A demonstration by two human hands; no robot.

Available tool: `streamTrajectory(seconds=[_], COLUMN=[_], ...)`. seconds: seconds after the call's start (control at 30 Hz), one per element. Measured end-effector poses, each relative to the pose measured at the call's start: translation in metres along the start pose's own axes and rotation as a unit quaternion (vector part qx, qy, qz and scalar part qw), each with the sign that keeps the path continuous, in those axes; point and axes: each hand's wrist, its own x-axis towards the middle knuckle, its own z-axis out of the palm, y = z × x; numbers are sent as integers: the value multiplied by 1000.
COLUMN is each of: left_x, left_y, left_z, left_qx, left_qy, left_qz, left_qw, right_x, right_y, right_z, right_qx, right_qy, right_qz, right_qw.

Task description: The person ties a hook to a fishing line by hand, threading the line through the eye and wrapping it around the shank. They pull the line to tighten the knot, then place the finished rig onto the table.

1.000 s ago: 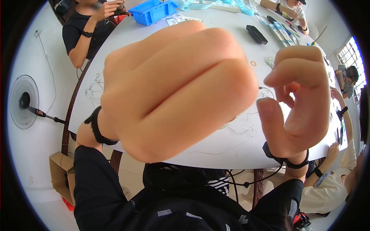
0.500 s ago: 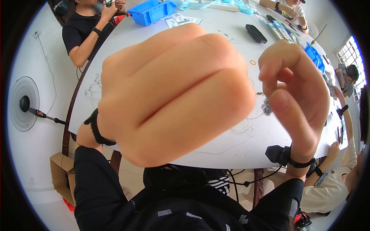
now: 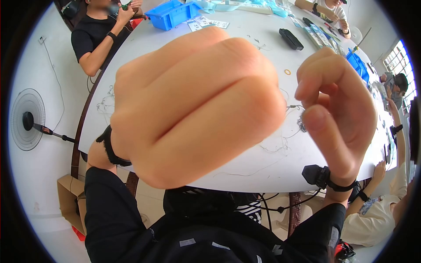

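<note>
My left hand (image 3: 197,105) is a tight fist held very close to the camera, and it hides much of the white round table (image 3: 245,168). Nothing shows inside it. To its right, my right hand (image 3: 346,118) is raised with the fingers loosely curled and the thumb a small gap from the index tip. I see nothing in it. Both wrists wear black bands. Between the hands, on the table, lie a thin wire end (image 3: 293,106) and a small metallic clump (image 3: 301,123). More thin wires trail across the near table.
Farther back on the table are a blue bin (image 3: 173,13), a black device (image 3: 291,38), a small ring (image 3: 287,72) and a second blue bin (image 3: 357,61). Other people sit at the far left (image 3: 94,37) and at the right edge (image 3: 386,206). On the floor at left are a fan (image 3: 27,119) and a cardboard box (image 3: 70,201).
My right hand has turned and curled tighter, bringing the thumb near the index finger. The metallic clump that it hid is now in view. The left fist has barely moved.
</note>
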Motion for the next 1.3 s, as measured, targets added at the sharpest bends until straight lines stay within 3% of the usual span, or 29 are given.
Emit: streamTrajectory(seconds=[0.33,0.43,0.5,0.6,0.7,0.77,0.87,0.97,1.07,1.17,1.27,1.3], left_x=[-12,-9,-4,1,1,0,-2,-4,-5,-5,-3,-6], left_y=[-12,-12,-14,-12,-7,-4,2,0,0,2,5,1], left_z=[11,7,0,-6,1,8,15,20,24,27,40,48], left_qx=[29,9,-50,-178,-349,-432,-511,-463,-512,-534,-526,-410], left_qy=[70,65,51,14,-22,-47,-51,-68,-64,-56,-26,-51], left_qz=[21,-3,-44,-125,-204,-220,-266,-232,-243,-292,-372,-302], left_qw=[997,998,996,976,914,874,816,853,821,791,765,859], right_x=[0,1,5,9,21,25,21,18,14,17,20,21], right_y=[-24,-27,-25,-14,-6,8,21,19,11,17,11,8], right_z=[-46,-60,-82,-85,-68,-44,-26,-22,-19,-18,-46,-58], right_qx=[-286,-343,-369,-339,-199,-131,-84,-90,-86,-91,-151,-176], right_qy=[-43,-97,-208,-75,-123,-131,-136,-151,-147,-159,-169,-162], right_qz=[67,74,66,-106,-310,-367,-377,-369,-352,-379,-345,-324], right_qw=[955,931,903,932,922,912,912,913,920,907,911,915])
